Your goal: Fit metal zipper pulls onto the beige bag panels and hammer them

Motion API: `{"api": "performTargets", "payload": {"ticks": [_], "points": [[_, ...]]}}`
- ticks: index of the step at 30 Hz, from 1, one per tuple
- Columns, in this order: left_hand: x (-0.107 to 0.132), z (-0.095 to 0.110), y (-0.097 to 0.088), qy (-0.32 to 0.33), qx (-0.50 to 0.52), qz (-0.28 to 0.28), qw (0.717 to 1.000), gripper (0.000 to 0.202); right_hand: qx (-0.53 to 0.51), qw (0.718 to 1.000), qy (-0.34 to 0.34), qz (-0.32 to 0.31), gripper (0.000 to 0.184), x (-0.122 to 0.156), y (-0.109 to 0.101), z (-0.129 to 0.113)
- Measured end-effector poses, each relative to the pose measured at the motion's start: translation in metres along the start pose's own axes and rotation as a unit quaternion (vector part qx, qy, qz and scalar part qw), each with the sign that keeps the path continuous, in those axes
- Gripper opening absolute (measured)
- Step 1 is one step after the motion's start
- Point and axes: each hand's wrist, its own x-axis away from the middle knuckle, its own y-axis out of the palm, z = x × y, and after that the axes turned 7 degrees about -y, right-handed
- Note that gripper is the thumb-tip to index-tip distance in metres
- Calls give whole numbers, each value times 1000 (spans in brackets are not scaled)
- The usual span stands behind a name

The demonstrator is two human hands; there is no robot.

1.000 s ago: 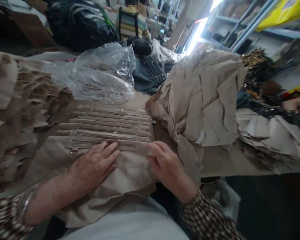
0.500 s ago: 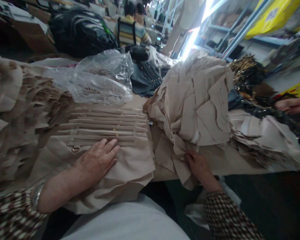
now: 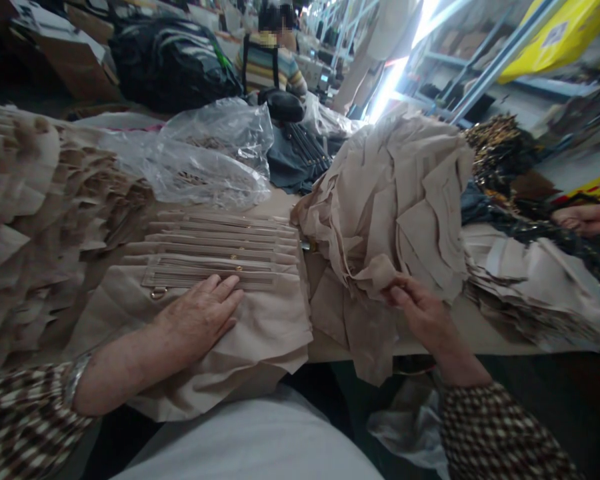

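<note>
My left hand [image 3: 197, 317] lies flat on a beige fabric panel [image 3: 250, 333], just below its rows of stitched tucks [image 3: 220, 250], which carry small gold-coloured studs. A small metal ring [image 3: 158, 293] sits on the panel near my left fingers. My right hand [image 3: 420, 313] pinches the lower edge of a crumpled heap of beige fabric pieces [image 3: 385, 213] lying to the right of the panel. The heap hides the table behind it and part of the panel's right side.
Stacks of beige fabric pieces [image 3: 35, 200] fill the left side. Another stack [image 3: 530, 283] lies on the right, near a co-worker's hand [image 3: 587, 223]. Clear plastic bags [image 3: 210, 157] and a black bag [image 3: 170, 67] lie beyond. A person in a striped top [image 3: 273, 67] sits farther back.
My right hand has moved right from the panel's edge and now pinches the fabric heap higher up. My left hand has stayed on the panel.
</note>
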Motion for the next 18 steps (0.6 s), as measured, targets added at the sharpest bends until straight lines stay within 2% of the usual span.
{"api": "performTargets", "payload": {"ticks": [2,5,6,8,10,12,14,16,18], "points": [[0,1,-2,4,-8,3,1000,33,116,992,-46,23,30,21,9,10],[-1,3,-5,9,-10,9,1000,34,193,976,-88,58,26,77,19,38],[-1,3,-5,10,-6,9,1000,34,220,969,-107,41,30,98,22,48],[-1,3,-4,11,0,6,1000,35,281,946,-162,-29,51,134,26,62],[-1,3,-3,10,-5,-2,1000,35,331,919,-193,-88,64,153,27,71],[0,2,-2,7,-15,-9,1000,36,354,909,-197,-99,62,152,25,74],[0,1,-4,8,-14,-16,1000,36,332,915,-208,-93,59,134,16,69],[-1,-2,-7,14,-3,-27,1000,36,281,930,-223,-77,53,106,3,52],[-3,-5,-13,23,12,-44,999,34,248,942,-225,-32,47,76,-13,23]]}}
